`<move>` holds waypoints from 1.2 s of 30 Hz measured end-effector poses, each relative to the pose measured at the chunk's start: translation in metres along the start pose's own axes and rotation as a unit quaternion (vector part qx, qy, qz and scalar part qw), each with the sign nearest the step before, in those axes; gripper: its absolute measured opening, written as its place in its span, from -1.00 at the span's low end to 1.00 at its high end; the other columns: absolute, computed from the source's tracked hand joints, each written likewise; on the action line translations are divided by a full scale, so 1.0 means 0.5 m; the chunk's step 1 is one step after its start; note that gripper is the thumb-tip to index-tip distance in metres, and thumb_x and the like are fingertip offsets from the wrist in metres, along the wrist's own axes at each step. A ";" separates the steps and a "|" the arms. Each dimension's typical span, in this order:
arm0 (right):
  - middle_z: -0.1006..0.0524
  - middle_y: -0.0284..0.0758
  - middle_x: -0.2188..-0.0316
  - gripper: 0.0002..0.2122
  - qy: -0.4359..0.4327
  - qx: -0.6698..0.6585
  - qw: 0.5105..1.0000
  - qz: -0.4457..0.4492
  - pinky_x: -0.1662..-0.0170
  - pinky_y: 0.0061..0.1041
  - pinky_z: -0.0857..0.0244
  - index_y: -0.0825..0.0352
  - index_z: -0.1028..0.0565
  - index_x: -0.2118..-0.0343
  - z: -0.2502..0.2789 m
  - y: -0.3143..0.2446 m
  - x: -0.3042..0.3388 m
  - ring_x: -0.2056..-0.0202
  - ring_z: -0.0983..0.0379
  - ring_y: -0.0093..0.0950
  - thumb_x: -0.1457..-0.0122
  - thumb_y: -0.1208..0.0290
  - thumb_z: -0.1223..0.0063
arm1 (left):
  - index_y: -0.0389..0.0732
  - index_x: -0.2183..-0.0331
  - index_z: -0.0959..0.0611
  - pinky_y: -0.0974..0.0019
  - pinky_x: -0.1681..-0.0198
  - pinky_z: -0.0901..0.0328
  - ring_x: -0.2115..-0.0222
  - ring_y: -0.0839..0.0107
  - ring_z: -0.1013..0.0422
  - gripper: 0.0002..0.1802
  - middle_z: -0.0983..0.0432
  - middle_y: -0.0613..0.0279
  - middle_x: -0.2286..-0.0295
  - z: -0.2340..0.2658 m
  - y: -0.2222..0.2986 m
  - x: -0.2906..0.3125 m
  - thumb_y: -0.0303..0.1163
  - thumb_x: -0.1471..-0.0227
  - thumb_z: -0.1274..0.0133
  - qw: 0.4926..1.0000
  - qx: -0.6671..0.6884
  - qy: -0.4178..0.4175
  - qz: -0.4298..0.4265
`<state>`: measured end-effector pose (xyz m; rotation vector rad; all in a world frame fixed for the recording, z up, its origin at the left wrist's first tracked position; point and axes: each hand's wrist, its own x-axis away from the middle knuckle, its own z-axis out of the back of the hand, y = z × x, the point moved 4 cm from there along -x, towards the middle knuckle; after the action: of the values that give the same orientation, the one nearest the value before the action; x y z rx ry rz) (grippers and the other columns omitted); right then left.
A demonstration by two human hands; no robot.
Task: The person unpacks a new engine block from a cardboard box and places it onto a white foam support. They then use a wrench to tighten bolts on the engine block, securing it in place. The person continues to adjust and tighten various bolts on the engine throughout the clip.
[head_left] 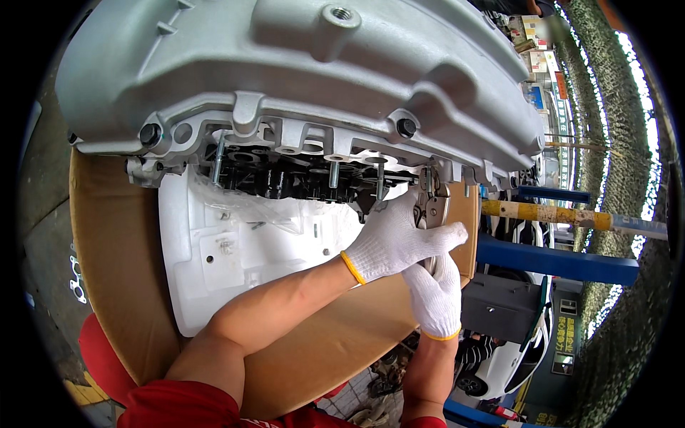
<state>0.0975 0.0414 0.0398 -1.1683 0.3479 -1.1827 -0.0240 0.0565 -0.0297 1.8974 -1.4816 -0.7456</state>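
Both my hands wear white knit gloves with yellow cuffs and meet at a pair of metal locking pliers (435, 208), below the right end of a large silver engine cover (321, 78). My left hand (392, 241) is closed round the pliers' middle, its thumb stretched to the right. Lower down, my right hand (437, 296) is wrapped round the handles. The jaws reach up to the cover's lower flange, where a stud or bolt may sit between them; I cannot make it out. Several threaded studs (334, 174) hang from the flange, in front of black engine parts (275, 178).
The engine stands over an opened cardboard box (114, 250) lined with white foam (193, 285) and clear plastic film (250, 210). Dark bolts (405, 128) sit in the cover. To the right are a blue lift arm (556, 260), a yellow-and-white post (549, 211) and a white car (499, 367).
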 end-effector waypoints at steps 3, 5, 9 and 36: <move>-0.51 -0.38 -0.01 -0.55 -0.003 -0.007 1.000 0.009 -0.10 -0.59 -0.28 0.44 -0.38 -0.24 -0.002 0.001 -0.002 0.00 -0.41 -0.61 -0.28 0.68 -0.04 | -0.23 0.51 -0.55 0.27 0.38 -0.33 0.51 0.55 -0.38 -0.65 -0.47 0.33 0.58 -0.002 0.006 0.006 -0.18 -0.06 -0.27 0.999 -0.009 0.036 -0.008; -0.50 -0.34 -0.08 -0.50 0.008 0.029 1.000 0.006 -0.16 -0.56 -0.27 0.44 -0.34 -0.30 -0.001 -0.003 -0.003 -0.08 -0.40 -0.58 -0.28 0.67 -0.06 | -0.24 0.51 -0.55 0.24 0.38 -0.33 0.53 0.51 -0.38 -0.65 -0.46 0.31 0.60 -0.002 0.014 0.008 -0.18 -0.07 -0.25 0.998 -0.009 0.055 -0.013; -0.46 -0.30 -0.16 -0.44 0.014 0.023 0.999 0.017 -0.23 -0.52 -0.26 0.44 -0.28 -0.34 -0.016 -0.026 -0.009 -0.16 -0.39 -0.55 -0.28 0.64 -0.10 | -0.26 0.51 -0.54 0.21 0.38 -0.35 0.54 0.46 -0.40 -0.65 -0.47 0.27 0.61 -0.005 0.014 0.005 -0.19 -0.09 -0.21 0.998 -0.011 0.065 -0.024; -0.43 0.03 -0.07 0.06 0.229 0.562 0.743 0.282 -0.12 -0.09 -0.30 0.52 -0.13 -0.37 0.016 -0.036 -0.037 -0.05 -0.40 -0.02 0.15 0.26 -0.60 | -0.26 0.35 -0.70 0.38 0.22 -0.47 0.39 0.55 -0.57 -0.79 -0.65 0.31 0.45 -0.042 0.009 -0.041 -0.30 -0.21 -0.23 0.955 0.294 0.022 -0.036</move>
<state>0.0864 0.0628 0.0522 0.3111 0.2434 -0.8441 -0.0157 0.0784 -0.0110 2.3893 -1.7465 -0.2968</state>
